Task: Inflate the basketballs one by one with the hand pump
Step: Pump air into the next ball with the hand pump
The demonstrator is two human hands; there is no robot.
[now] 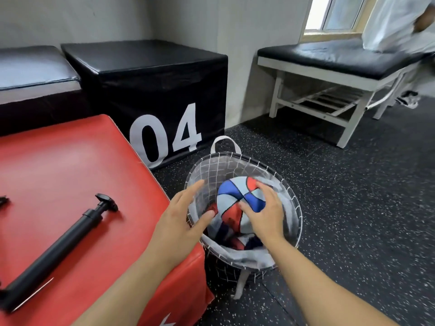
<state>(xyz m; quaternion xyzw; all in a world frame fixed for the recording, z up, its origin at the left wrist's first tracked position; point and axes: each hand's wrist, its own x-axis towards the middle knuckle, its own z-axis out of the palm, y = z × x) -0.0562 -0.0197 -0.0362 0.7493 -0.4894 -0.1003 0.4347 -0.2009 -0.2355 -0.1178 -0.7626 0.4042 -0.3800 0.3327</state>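
A red, white and blue basketball (231, 195), partly deflated, lies on top in a round fabric basket (293, 203) on the floor. My right hand (264, 212) rests on the ball's right side with fingers spread over it. My left hand (181, 216) reaches over the basket's left rim with straight fingers, its tips near the ball's left side. More flat balls (231, 238) in the same colours lie underneath. A black hand pump (60, 248) lies on the red padded box (70, 165) to the left, touched by neither hand.
A black box marked 04 (150, 90) stands behind the basket. A white bench with a black cushion (339, 57) is at the back right, with a person in white (397, 22) beside it. The floor (353, 208) is dark speckled rubber.
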